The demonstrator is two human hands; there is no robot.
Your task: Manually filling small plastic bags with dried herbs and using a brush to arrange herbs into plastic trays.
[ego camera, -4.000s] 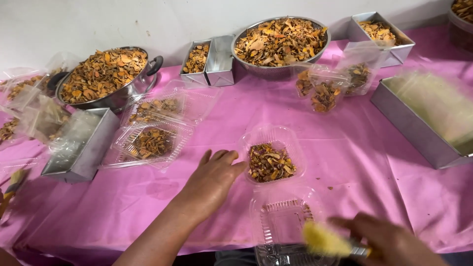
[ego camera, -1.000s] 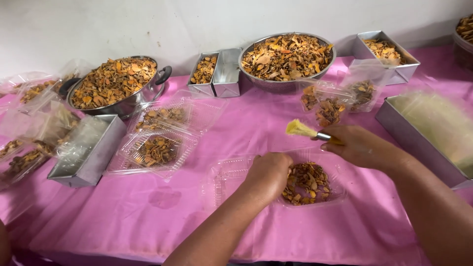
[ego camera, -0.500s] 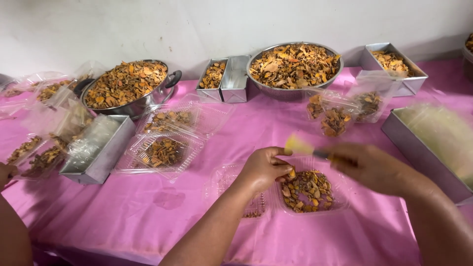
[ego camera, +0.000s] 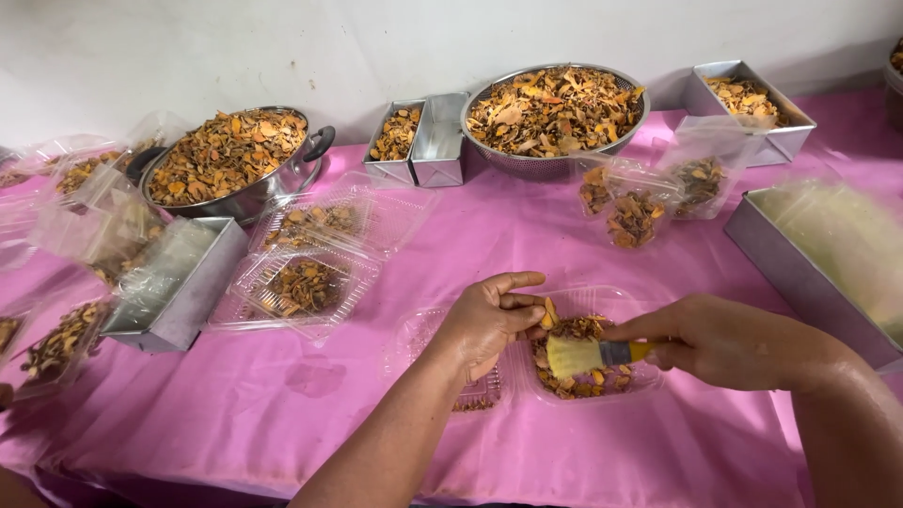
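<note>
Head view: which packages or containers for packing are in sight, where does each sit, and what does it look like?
Clear plastic clamshell, open under both hands, holding orange-brown dried pieces.
Clear clamshells, left of centre, part filled with the same pieces.
Clear plastic bags, by the metal colander, part filled.
Clear bags, far left, crumpled.
No labels, signs or screens show.

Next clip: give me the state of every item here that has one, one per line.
left hand: pinching a dried piece at the tray's edge
right hand: gripping the brush
brush: held level, bristles over the tray
clear tray: open, part filled
round colander: heaped full
pot: full, uncovered
clamshell boxes: open, holding pieces
small bags: filled
</note>
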